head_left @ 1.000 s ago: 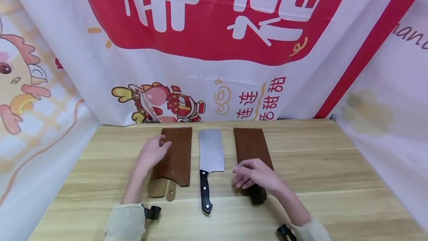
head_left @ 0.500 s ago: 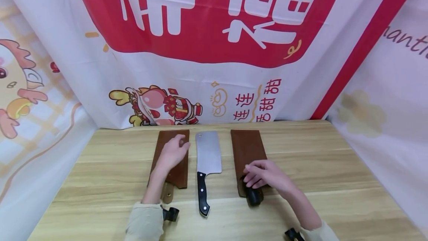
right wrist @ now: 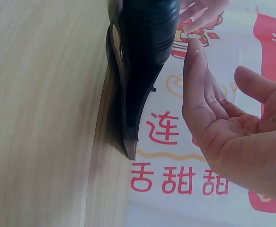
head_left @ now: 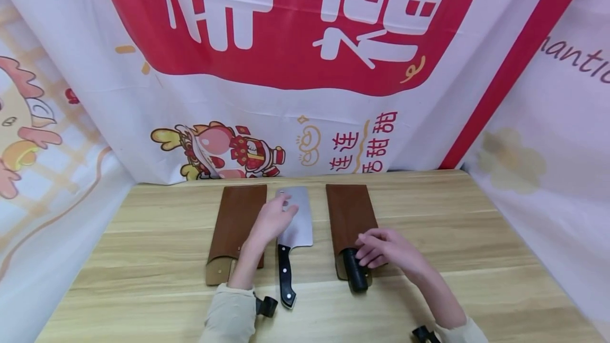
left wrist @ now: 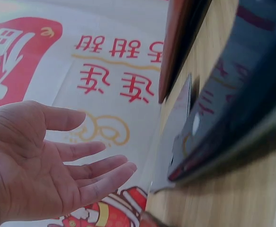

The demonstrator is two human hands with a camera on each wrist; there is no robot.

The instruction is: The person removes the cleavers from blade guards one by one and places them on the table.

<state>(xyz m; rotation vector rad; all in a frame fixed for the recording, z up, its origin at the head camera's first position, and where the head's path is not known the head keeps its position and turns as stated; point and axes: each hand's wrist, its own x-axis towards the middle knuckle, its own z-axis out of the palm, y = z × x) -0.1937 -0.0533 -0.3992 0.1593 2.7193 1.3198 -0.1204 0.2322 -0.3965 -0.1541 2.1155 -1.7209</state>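
Item: bare cleaver (head_left: 297, 221), steel blade, black riveted handle toward the person, lying flat on the wooden bench (head_left: 476, 237) between two brown leather sheaths.

Left hand (head_left: 274, 218): over the cleaver's blade, fingers nearly straight and spread. The left wrist view shows the left hand (left wrist: 48, 161) open with an empty palm, holding nothing; whether the fingertips touch the steel cannot be told.

Empty sheath (head_left: 235, 226): just left of the cleaver, mouth and strap tabs toward the person, partly under the left forearm.

Filled sheath (head_left: 350, 216): right of the cleaver, a black handle (head_left: 355, 271) protruding from its near end.

Right hand (head_left: 381, 250): beside that protruding handle, fingers loosely bent and resting at the sheath's near edge. The right wrist view shows the right hand (right wrist: 227, 132) with an open palm and nothing gripped, the black handle (right wrist: 145, 42) just beside the fingertips.

Handling note, as judgement: the work appears to be taking up the bare cleaver. It is best lifted by the black handle, not the blade, with fingers kept off the cutting edge. For sheathing, the empty sheath wants steadying flat at its mouth, and the blade entering spine-guided and level.

Backdrop: printed red and white banner (head_left: 295, 68) behind the bench.
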